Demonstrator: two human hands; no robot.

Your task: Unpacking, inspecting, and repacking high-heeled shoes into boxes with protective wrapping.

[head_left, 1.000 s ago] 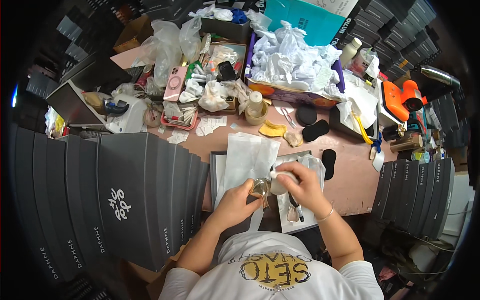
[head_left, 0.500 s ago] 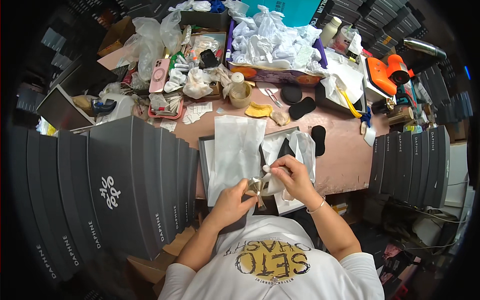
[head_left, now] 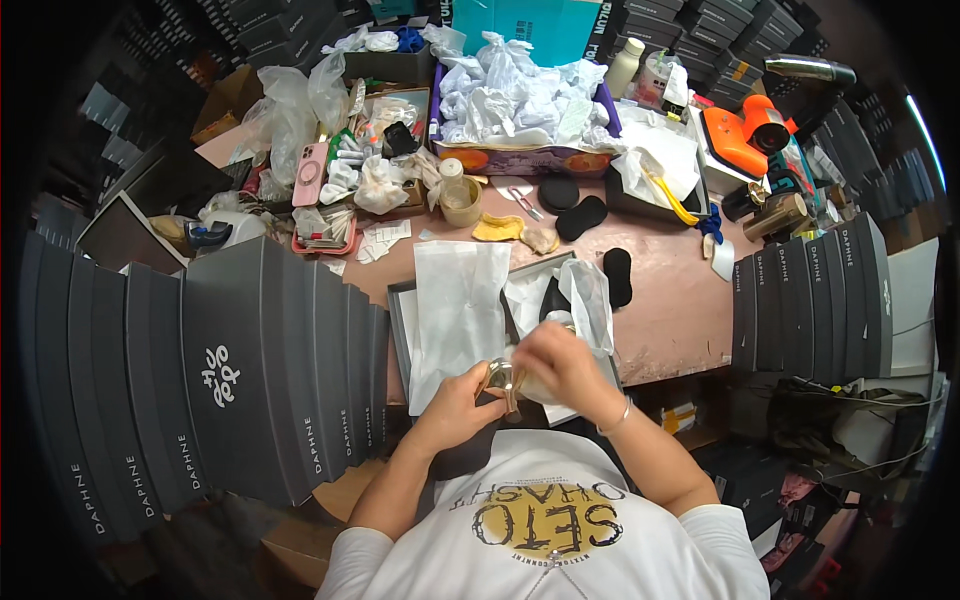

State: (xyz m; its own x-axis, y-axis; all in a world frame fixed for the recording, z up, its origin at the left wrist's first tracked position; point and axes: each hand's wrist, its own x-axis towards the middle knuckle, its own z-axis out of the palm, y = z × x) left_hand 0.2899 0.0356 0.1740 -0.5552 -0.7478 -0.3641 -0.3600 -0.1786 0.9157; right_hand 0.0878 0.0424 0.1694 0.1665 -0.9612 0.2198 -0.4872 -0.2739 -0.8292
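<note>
In my left hand (head_left: pixel 462 405), the fingers are closed round a shiny gold shoe (head_left: pixel 498 380), seen only in part. My right hand (head_left: pixel 565 365) hovers just right of the shoe, its fingers smeared by motion; whether anything is in them cannot be made out. Beyond both hands lies an open dark grey shoebox (head_left: pixel 401 345). White tissue paper (head_left: pixel 460 310) covers its left side, and more crumpled tissue (head_left: pixel 588 300) sits to the right, around a black item (head_left: pixel 553 297) that is partly hidden.
Stacked grey shoeboxes (head_left: pixel 250 370) wall in the left; another row (head_left: pixel 810 300) stands right. At the back are a purple box (head_left: pixel 530 160) heaped with crumpled white paper, a pink phone (head_left: pixel 310 175), a glass jar (head_left: pixel 460 203), black pads (head_left: pixel 618 277) and an orange device (head_left: pixel 735 140).
My right hand has moved slightly left and down towards the shoe; the small white piece it was pinching no longer shows clearly. The left hand still grips the shoe. The whole view has shifted slightly.
</note>
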